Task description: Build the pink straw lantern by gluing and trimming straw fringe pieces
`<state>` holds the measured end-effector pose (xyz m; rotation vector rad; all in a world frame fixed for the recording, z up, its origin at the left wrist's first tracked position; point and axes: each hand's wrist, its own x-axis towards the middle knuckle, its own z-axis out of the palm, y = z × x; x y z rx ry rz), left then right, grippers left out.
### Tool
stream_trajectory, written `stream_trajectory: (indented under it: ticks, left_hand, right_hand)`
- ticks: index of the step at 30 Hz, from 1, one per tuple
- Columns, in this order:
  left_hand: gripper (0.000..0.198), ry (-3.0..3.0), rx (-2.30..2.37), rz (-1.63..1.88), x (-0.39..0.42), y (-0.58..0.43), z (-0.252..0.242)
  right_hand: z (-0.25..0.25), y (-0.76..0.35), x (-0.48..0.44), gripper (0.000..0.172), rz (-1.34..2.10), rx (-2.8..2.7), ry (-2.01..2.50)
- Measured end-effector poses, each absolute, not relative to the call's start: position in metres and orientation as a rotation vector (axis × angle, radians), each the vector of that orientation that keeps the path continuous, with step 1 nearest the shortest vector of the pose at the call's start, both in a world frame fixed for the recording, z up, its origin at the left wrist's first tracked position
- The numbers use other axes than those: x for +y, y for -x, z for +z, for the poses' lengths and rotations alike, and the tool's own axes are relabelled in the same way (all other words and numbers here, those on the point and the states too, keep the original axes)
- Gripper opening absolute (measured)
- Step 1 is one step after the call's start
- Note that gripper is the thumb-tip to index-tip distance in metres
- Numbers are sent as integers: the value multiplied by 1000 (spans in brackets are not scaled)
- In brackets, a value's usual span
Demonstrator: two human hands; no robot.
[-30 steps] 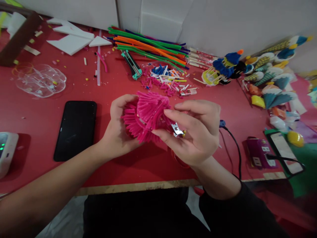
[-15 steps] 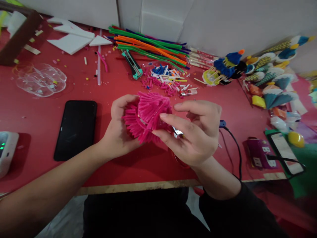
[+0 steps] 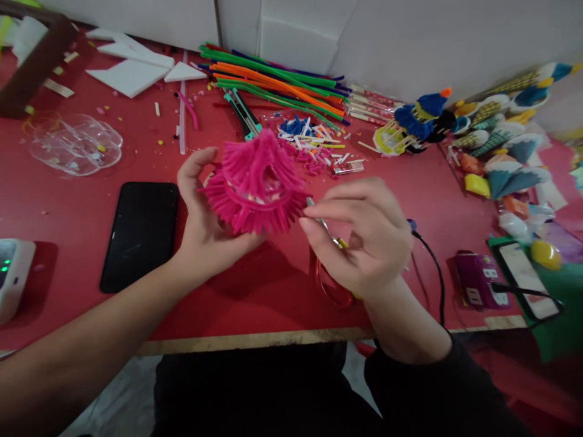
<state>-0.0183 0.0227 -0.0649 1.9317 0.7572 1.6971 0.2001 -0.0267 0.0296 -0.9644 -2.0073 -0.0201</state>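
Observation:
My left hand (image 3: 204,224) is wrapped round the side and underside of a bright pink pipe-cleaner craft (image 3: 259,188), holding it above the table. The craft has a pointed tuft on top and a fringed ring below, with a clear shiny patch between. Close to its right edge, my right hand (image 3: 364,237) has thumb and index fingertip pressed together; whatever lies between them is too small to make out. Partly hidden under that hand are scissors (image 3: 334,291) with red handle loops and a silver blade; whether the hand touches them I cannot tell.
A black phone (image 3: 139,237) lies left. Behind are pipe cleaners (image 3: 282,82), a box cutter (image 3: 243,112), cut pink bits (image 3: 312,158), a lighter (image 3: 348,167) and a clear tray (image 3: 75,145). A blue figure (image 3: 419,121) and purple power strip (image 3: 481,279) stand right.
My left hand has moved left and tilted the pink craft more upright, showing its fringed ring. My right fingers have come off its surface to beside its right edge.

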Motion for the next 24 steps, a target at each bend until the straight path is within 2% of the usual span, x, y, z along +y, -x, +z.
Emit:
stream_trajectory:
  ticks: [4,9,13,20,24]
  left_hand:
    - [127,-1890,1016,1850,28,24,-68]
    - [119,-1815,1070,1844,29,28,-70]
    - [118,-1746,1006,1790,28,27,-69]
    - [115,-1776,977,1755,27,29,-66]
    - [113,-1786,968,1747,27,29,-66]
  right_hand:
    - [11,-199,-18,10,254,-2419,880]
    - [-11,-188,-19,17,352,-2762,898]
    - [-16,-182,-21,14,343,-2810,984]
    - [-19,-182,-24,24,221,-2732,971]
    - [-20,-181,-24,21,241,-2752,1031]
